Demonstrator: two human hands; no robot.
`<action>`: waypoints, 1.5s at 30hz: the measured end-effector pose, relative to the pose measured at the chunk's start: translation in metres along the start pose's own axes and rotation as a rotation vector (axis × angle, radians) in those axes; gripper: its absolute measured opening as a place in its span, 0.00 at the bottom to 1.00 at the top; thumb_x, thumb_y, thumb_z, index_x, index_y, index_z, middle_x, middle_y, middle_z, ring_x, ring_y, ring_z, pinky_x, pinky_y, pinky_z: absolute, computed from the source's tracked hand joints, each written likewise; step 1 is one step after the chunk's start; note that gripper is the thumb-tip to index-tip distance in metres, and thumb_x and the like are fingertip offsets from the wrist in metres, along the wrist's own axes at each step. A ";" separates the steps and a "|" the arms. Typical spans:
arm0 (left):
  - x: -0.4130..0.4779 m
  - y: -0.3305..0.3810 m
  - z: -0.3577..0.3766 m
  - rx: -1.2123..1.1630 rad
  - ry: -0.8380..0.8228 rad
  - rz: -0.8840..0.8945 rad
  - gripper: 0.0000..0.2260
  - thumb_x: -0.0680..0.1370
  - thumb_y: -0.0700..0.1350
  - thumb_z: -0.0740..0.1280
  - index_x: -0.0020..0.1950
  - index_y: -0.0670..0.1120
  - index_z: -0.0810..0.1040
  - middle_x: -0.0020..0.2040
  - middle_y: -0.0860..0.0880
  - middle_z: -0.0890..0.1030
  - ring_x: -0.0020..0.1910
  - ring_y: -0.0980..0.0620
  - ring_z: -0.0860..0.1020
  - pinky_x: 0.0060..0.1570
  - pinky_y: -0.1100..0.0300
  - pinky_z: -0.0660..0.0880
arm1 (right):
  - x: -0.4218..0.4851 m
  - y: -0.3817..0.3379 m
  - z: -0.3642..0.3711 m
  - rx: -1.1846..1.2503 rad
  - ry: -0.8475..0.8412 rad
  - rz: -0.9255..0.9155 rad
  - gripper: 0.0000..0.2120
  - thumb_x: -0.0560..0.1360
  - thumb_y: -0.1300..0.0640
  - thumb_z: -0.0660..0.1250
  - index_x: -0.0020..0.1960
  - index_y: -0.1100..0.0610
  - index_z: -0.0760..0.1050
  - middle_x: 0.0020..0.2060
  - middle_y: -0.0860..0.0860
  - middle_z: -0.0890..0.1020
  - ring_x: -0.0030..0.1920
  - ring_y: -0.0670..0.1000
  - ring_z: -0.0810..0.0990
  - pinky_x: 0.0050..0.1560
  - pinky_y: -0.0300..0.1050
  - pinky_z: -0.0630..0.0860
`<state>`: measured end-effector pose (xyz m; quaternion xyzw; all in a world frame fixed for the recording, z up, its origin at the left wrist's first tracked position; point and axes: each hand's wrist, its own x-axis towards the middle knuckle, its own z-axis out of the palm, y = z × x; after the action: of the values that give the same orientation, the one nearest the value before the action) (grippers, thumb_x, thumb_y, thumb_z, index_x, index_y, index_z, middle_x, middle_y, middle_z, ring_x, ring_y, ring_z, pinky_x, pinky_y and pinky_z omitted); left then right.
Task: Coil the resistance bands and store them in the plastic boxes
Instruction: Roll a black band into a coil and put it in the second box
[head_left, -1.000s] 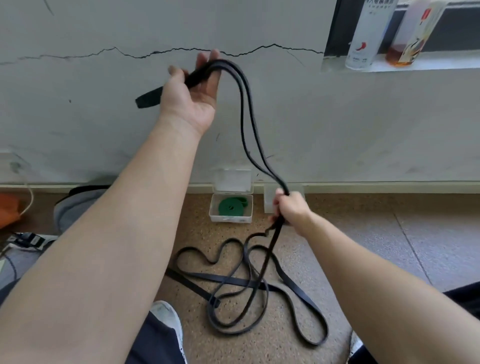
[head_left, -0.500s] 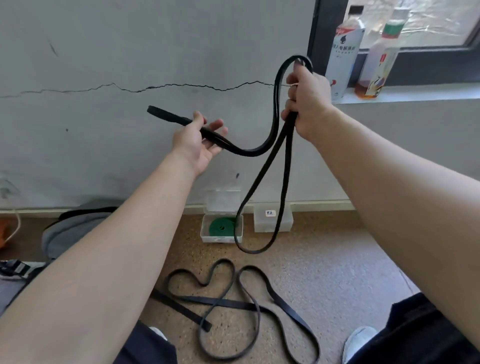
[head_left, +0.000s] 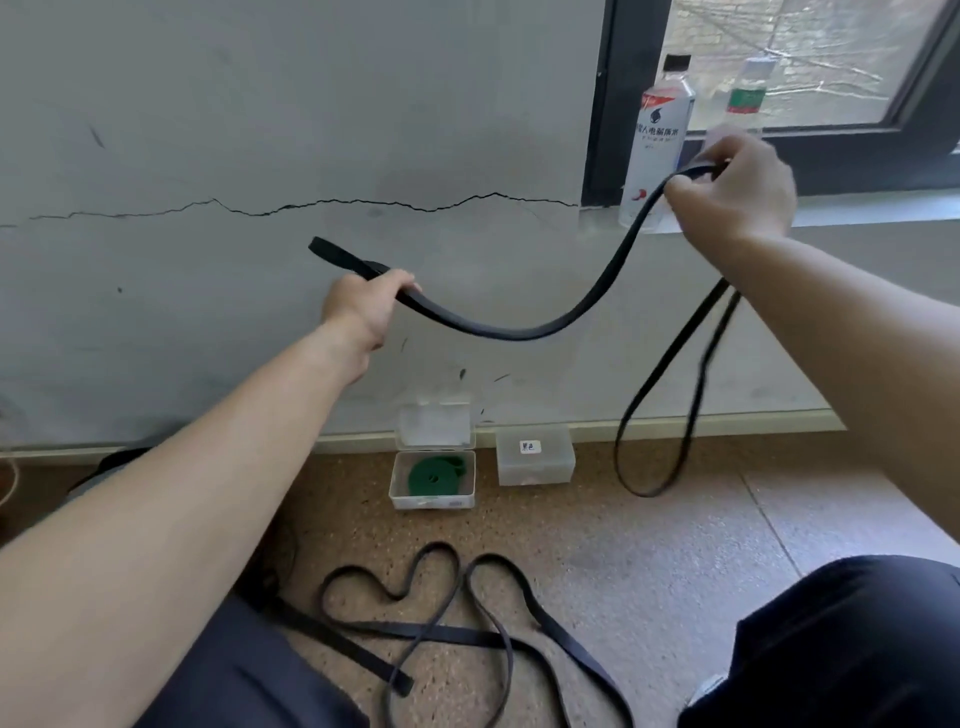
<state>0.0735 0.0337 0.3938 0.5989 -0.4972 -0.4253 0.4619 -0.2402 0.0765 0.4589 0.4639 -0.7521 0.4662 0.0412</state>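
right hand (head_left: 737, 192) swung rightward, black band (head_left: 498, 334) sagging to left hand (head_left: 363, 306), both grips clamped on it

Against the wall (head_left: 260, 312) on the floor (head_left: 649, 545), open box (head_left: 431, 503) with coiled band (head_left: 431, 475) inside; closed box (head_left: 535, 462) just right of it; loose bands (head_left: 457, 635) in front; bottles (head_left: 657, 150) on sill (head_left: 883, 205).

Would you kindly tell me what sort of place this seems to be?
Probably a plain indoor room, worked in at floor level: a grey wall with a long crack, a speckled floor, and a dark-framed window whose sill holds two bottles.
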 end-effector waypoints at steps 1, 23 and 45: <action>0.003 -0.001 -0.002 -0.072 -0.019 -0.026 0.14 0.66 0.52 0.72 0.47 0.46 0.83 0.29 0.53 0.66 0.26 0.53 0.62 0.25 0.65 0.58 | -0.001 0.004 0.002 0.005 0.019 0.002 0.15 0.69 0.51 0.63 0.53 0.53 0.79 0.44 0.46 0.80 0.51 0.54 0.80 0.49 0.45 0.74; -0.021 -0.073 0.043 0.426 -0.529 0.139 0.07 0.76 0.44 0.74 0.46 0.41 0.80 0.30 0.46 0.80 0.26 0.51 0.77 0.26 0.60 0.76 | -0.126 -0.013 0.136 0.402 -1.224 -0.038 0.19 0.75 0.45 0.70 0.62 0.53 0.78 0.55 0.51 0.84 0.56 0.51 0.83 0.61 0.54 0.78; -0.021 -0.050 0.021 0.133 -0.199 0.353 0.18 0.73 0.60 0.72 0.56 0.51 0.79 0.49 0.49 0.82 0.43 0.51 0.82 0.33 0.54 0.81 | -0.130 -0.008 0.130 0.531 -1.127 -0.036 0.15 0.74 0.50 0.74 0.50 0.63 0.82 0.40 0.55 0.88 0.40 0.59 0.86 0.52 0.61 0.81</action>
<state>0.0605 0.0561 0.3417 0.4868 -0.6643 -0.3612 0.4373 -0.1125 0.0652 0.3264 0.6457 -0.5086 0.3202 -0.4710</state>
